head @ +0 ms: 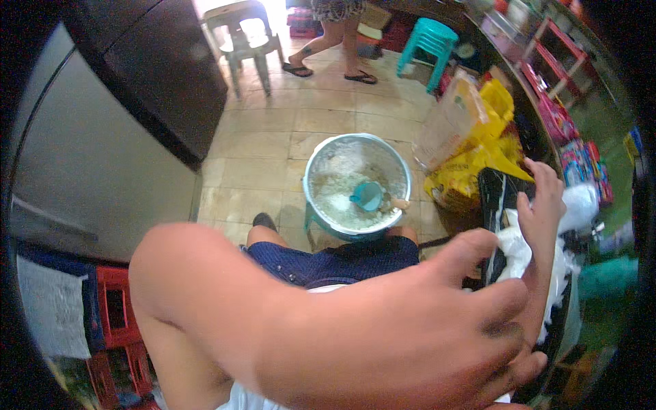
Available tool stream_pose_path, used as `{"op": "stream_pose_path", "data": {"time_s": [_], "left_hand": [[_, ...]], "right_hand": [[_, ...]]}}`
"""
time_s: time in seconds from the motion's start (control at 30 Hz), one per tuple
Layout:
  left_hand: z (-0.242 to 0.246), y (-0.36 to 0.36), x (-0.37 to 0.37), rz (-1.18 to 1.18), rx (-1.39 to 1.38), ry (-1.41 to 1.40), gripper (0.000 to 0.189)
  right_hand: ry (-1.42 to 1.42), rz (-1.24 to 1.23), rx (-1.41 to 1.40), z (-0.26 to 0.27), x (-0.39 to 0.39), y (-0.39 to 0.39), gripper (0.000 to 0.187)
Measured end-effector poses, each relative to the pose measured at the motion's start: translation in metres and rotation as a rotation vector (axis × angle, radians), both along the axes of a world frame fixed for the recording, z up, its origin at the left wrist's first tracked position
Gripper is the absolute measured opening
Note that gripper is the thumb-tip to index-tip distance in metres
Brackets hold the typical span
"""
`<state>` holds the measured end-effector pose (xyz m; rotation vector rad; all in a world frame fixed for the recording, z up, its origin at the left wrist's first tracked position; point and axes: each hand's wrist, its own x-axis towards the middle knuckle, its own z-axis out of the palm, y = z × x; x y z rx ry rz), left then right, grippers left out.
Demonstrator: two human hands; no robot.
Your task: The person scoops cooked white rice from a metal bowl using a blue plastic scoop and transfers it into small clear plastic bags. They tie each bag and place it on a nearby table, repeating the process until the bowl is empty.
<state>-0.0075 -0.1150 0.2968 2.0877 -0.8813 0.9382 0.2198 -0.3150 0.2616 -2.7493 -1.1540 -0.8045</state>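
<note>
My left arm crosses low in front of the camera, and my left hand (476,307) is large and blurred, fingers spread, holding nothing visible. Beyond it, my right hand (543,200) has thumb and forefinger apart beside the corner of a yellow plastic bag (499,154). Whether it grips that corner is unclear. White plastic bags (515,251) lie by my right wrist on a dark surface. Before my knees stands a round tub (307,179) holding a white grainy or powdery substance (335,192). In it rest a teal plastic cup (369,196) and a light wooden handle (400,204).
A second person's legs (351,51) in flip-flops are at the back, between a plastic chair (236,31) and stacked teal stools (430,38). Dark and grey cabinet panels (102,143) line the left. Red plastic crates (115,307) stand lower left. Packaged goods (587,164) line the right.
</note>
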Motion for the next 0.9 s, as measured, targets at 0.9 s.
{"op": "stream_pose_path", "data": {"time_s": [0.9], "left_hand": [[0.026, 0.0, -0.046, 0.219, -0.275, -0.097, 0.018]], "right_hand": [[0.192, 0.028, 0.051, -0.022, -0.025, -0.004, 0.047]]}}
